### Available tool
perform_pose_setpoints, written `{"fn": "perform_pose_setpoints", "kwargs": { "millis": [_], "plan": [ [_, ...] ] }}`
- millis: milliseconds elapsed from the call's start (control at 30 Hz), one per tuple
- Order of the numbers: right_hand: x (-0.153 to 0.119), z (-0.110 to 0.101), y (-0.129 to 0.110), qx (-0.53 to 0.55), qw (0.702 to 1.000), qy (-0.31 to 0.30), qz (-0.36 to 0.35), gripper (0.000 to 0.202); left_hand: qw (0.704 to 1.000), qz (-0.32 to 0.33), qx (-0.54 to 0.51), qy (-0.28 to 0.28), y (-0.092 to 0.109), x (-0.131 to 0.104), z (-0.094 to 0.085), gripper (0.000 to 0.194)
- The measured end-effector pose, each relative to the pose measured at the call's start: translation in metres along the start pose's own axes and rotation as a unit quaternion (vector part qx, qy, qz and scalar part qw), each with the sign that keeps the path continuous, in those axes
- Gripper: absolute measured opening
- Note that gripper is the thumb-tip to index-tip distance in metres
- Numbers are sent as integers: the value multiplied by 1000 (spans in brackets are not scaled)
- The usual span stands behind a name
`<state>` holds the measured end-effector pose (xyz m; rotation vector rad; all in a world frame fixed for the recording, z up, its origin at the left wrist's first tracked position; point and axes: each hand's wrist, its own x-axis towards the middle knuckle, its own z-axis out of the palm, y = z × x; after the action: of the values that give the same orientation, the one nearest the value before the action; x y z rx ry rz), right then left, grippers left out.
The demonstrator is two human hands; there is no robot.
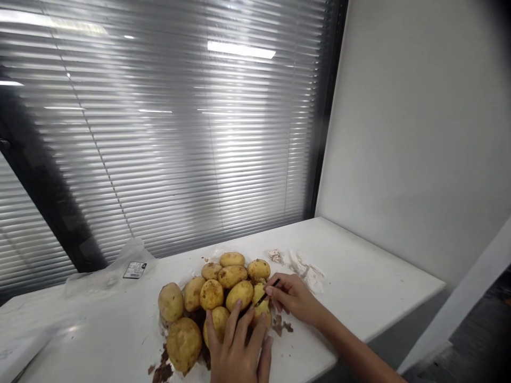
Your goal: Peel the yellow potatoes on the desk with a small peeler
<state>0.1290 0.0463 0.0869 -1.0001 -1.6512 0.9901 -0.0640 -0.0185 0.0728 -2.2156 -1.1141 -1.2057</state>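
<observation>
A heap of yellow potatoes (232, 276) lies on a thin clear plastic sheet on the white table. My left hand (239, 346) rests over the front of the heap, fingers spread, its fingertips touching the potatoes there. At the heap's right side, my right hand (293, 298) pinches a thin dark stick-like tool (267, 292). The tool slants down to the left, with its lower end at a potato (261, 313) on the right. Brown scraps (163, 367) lie at the heap's front left, and more brown bits (282, 325) lie just below my right hand.
A clear plastic bag (115, 268) with a printed label lies at the back left of the white table (359, 266). Crumpled white tissue (305, 268) is behind my right hand. White papers (19, 346) sit at the left edge. Window blinds and a wall stand behind.
</observation>
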Motion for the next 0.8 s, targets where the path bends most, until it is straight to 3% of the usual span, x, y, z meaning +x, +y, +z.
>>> {"fn": "perform_pose_setpoints", "kwargs": {
  "millis": [133, 267, 400, 533, 667, 800],
  "plan": [
    [1, 1, -1, -46, 996, 69, -34, 28, 1000, -1, -3, 10, 0, 0, 1, 25],
    [1, 0, 2, -11, 1000, 9, -9, 30, 998, -29, -29, 38, 2, 0, 4, 25],
    [1, -1, 3, -40, 995, 85, -29, 30, 999, -24, -24, 26, 1, -1, 5, 24],
    [0, -1, 2, 5, 1000, 12, 6, 32, 1000, -4, -2, 9, -1, -2, 2, 26],
    [1, -2, 2, -16, 995, 93, -16, 31, 1000, -8, -1, 6, 0, -1, 0, 25],
    [2, -5, 2, 34, 999, 22, 26, 34, 999, -19, -14, 24, 2, -1, 3, 25]
  ]
}}
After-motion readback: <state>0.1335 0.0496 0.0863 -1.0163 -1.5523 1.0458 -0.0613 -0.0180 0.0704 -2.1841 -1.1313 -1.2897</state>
